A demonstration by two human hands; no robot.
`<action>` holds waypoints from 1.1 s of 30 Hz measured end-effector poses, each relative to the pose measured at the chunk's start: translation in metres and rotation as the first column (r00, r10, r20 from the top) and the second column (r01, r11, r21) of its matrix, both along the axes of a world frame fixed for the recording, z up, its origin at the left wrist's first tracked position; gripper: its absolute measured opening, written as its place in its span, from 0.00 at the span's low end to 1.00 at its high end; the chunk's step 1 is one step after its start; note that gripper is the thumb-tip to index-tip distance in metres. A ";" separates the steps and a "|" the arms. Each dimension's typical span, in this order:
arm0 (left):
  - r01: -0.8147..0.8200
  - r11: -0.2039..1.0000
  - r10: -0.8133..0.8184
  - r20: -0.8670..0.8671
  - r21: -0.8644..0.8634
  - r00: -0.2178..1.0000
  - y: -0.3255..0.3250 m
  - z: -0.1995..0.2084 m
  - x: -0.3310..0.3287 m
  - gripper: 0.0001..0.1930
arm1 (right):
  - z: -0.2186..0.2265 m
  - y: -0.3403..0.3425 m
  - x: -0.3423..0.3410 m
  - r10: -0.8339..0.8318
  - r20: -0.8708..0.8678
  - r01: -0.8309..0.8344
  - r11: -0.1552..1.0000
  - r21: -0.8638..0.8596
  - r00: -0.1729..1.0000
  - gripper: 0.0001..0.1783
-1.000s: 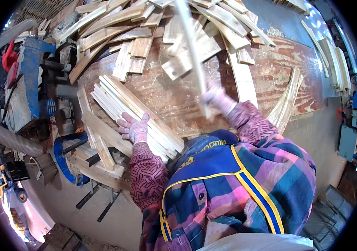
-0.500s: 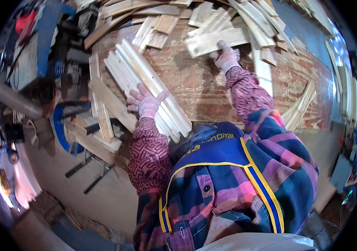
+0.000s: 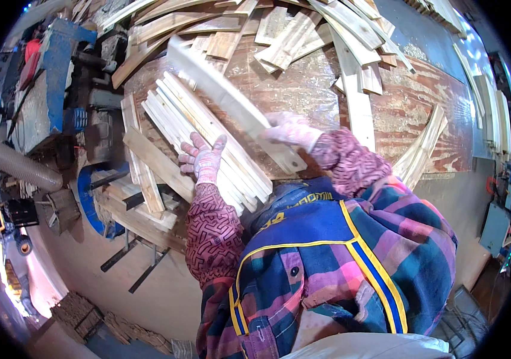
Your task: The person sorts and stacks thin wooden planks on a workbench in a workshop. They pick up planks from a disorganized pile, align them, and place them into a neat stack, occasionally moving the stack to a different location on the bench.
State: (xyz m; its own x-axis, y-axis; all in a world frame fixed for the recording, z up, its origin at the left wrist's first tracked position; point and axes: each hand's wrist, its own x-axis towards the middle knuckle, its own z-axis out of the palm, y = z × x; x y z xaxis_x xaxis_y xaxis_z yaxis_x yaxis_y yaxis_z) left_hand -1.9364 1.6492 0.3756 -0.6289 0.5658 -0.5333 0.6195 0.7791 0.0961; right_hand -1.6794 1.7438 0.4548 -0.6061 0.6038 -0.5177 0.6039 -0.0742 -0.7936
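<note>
Head view shows my right hand [image 3: 288,128] closed around one pale slat [image 3: 231,102], gripped near its lower end so that most of its length sticks out up and to the left, tilted above the stack [image 3: 207,137] of like slats lying on the tabletop [image 3: 411,113]. My left hand [image 3: 203,157] is open, fingers spread, resting flat on the stack and holding nothing. The risk I see is leverage: held so far from its middle, the slat could twist in my glove and drop onto the stack, knocking pieces askew or catching my left fingers [image 3: 192,142] beneath it. Its far end swings close to the loose boards [image 3: 303,36] heaped at the back, and a careless sweep could snag one and drag it down. The stack overhangs the tabletop edge toward me, beside the planks [image 3: 148,161] at the left, so a push from my left hand might slide slats off to the floor [image 3: 88,263].
</note>
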 end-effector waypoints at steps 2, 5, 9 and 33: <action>-0.042 0.999 0.040 0.062 0.034 0.997 0.007 0.004 0.001 0.69 | -0.030 -0.007 -0.034 0.153 0.149 -0.170 0.979 0.109 0.977 0.29; 0.024 0.992 -0.032 -0.069 -0.122 0.997 0.021 0.024 0.033 0.69 | -0.115 -0.011 -0.052 0.286 0.004 -0.284 0.950 0.132 0.958 0.32; -0.006 0.991 -0.008 -0.107 -0.131 0.994 0.021 0.013 0.031 0.70 | -0.065 0.018 0.011 -0.053 0.213 -0.056 0.878 0.475 0.976 0.29; 0.084 0.994 -0.095 -0.182 -0.066 0.979 0.040 0.011 0.060 0.68 | -0.075 0.000 -0.036 0.291 -0.081 -0.291 0.957 0.009 0.953 0.29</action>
State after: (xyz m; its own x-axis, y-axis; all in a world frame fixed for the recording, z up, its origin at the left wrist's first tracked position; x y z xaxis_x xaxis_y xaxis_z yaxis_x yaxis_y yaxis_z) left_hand -1.8765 1.6891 0.3869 -0.6676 0.5962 -0.4458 0.6901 0.7203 -0.0701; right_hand -1.7156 1.7434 0.3795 -0.7950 0.3935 -0.4617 0.5338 0.0923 -0.8406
